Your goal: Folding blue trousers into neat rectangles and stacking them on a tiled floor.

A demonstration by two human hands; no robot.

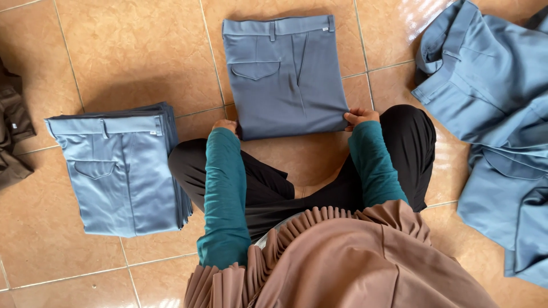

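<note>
A folded pair of grey-blue trousers [285, 74] lies flat on the tiled floor in front of me, waistband at the far end. My left hand [225, 125] grips its near left corner. My right hand [359, 117] grips the near right corner. Both arms wear teal sleeves. I sit cross-legged in black trousers, with a brown pleated cloth hanging below my view.
A neat stack of several folded blue trousers [120, 171] sits on the floor to my left. A loose heap of unfolded blue trousers [496, 114] lies at the right. Dark brown cloth [11, 131] shows at the left edge. The floor is orange-tan tile [131, 51].
</note>
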